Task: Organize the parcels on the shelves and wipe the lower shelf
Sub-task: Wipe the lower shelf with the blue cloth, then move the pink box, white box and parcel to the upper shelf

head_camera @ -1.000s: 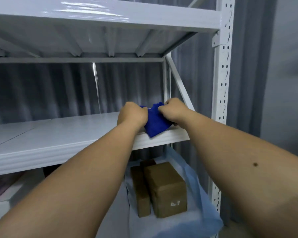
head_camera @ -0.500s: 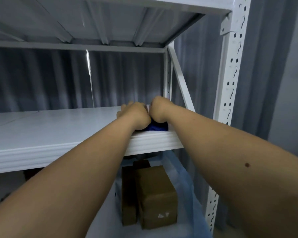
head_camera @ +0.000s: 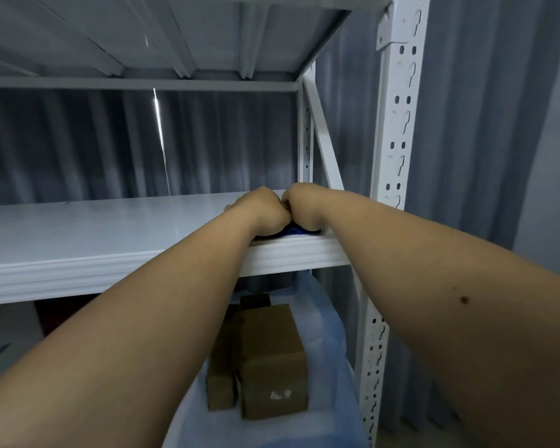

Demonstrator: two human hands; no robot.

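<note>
At the near bottom of the head view, two brown cardboard parcels [head_camera: 272, 360] are seen standing side by side on a pale blue plastic sheet [head_camera: 324, 318] below the white shelf [head_camera: 110, 227]. They are well apart from both hands.

Above them, both forearms are extended to the front right corner of the shelf. The left hand [head_camera: 261, 210] and the right hand [head_camera: 303, 206] are set knuckle to knuckle, touching, with the fingers curled down over a blue cloth [head_camera: 291, 233]. Only a small strip of the cloth is visible beneath the hands, lying on the shelf just behind its front lip. The grip appears closed on the cloth by both hands, although the fingertips themselves are hidden.

The step in hand is judged to be the gathering or folding of the cloth before wiping. For a good result, the cloth should be bunched into a flat pad, kept fully on the shelf surface and clear of the edge, and pressed down evenly before a stroke is started.

Farther back, the white upright post [head_camera: 398, 124] and the grey curtain [head_camera: 110, 147] are seen.
</note>
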